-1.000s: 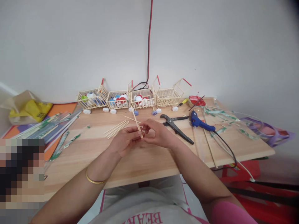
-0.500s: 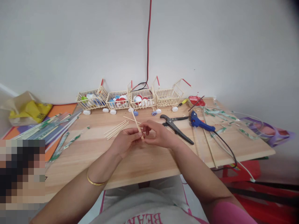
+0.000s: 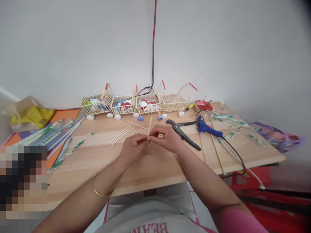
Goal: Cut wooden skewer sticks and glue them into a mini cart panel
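Between my two hands stands a thin wooden stick, its upper part showing above the fingers and its lower end hidden by them. My right hand pinches it from the right with thumb and forefinger. Closed fingers of my left hand meet it from the left, low down. On the tabletop beyond my left hand lie several loose cut sticks. Black ratchet cutters rest just past my right hand, with a blue glue gun to their right.
Several small stick-built carts with bottle-cap wheels, such as the rightmost cart, line the wall. Long wrapped sticks lie at left near a yellow bag. Torn wrappers and a cable lie at right. A red stool stands below.
The stick has swung from leaning left to nearly upright, tipping slightly right. My hands have drawn closer together, and my left thumb no longer lies visibly across it.
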